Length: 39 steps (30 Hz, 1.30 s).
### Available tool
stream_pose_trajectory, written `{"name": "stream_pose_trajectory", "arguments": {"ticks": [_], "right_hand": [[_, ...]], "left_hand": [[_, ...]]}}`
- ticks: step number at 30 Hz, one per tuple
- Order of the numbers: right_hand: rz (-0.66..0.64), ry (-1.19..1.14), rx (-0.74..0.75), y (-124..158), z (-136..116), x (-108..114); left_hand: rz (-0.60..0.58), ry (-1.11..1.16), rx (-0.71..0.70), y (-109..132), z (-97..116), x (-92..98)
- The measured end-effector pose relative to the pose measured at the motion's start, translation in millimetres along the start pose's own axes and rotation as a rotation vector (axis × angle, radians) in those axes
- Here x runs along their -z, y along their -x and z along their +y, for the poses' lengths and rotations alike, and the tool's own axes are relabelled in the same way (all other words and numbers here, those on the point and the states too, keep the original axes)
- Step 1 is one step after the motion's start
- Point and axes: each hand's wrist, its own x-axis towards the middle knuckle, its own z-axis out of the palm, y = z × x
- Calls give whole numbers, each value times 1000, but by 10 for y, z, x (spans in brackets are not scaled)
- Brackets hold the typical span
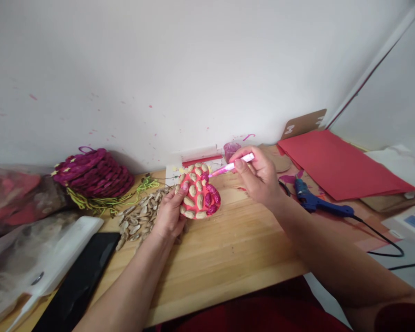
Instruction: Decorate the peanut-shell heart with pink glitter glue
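My left hand (173, 208) grips the left edge of a red gourd-shaped card (190, 192) covered with peanut shells, its thumb on the front. Several shells on the card's right side are painted magenta, while the others stay tan. Between the thumb and fingers of my right hand (259, 177) is a white-handled paintbrush (240, 162) with magenta on its lower part. The brush tip is at the card's upper right edge, by a magenta shell; whether it touches, I cannot tell. Loose peanut shells (138, 221) lie in a pile beside and behind my left hand.
A stack of magenta shell-covered pieces (97, 173) with yellow-green cords stands at the left. Nearby are a white power strip (72, 246) and a black phone-like slab (81, 281). A paint-stained cup (231, 149) stands behind my right hand. At right are a blue glue gun (318, 203) and red sheets (342, 161).
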Motion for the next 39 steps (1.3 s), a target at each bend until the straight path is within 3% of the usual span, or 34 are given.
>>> {"name": "stream_pose_trajectory", "arguments": {"ticks": [4,8,12,15,39], "right_hand": [[-51,36,27,6,0,-7],[-2,84,54,8,2,-4],[-75,151,157,18,-20,-11],[-55,233,215,27,-47,-24],[-136,367,353,66,-66,-107]], "left_hand": [[-13,-17,-6,-11,-12,9],[-11,-30,-28,-13,-20,6],[-25,-24,-79,-11,-24,-9],[-22,-28,-106,-6,-22,-18],[90,-119,-166,-9,-70,-17]]}}
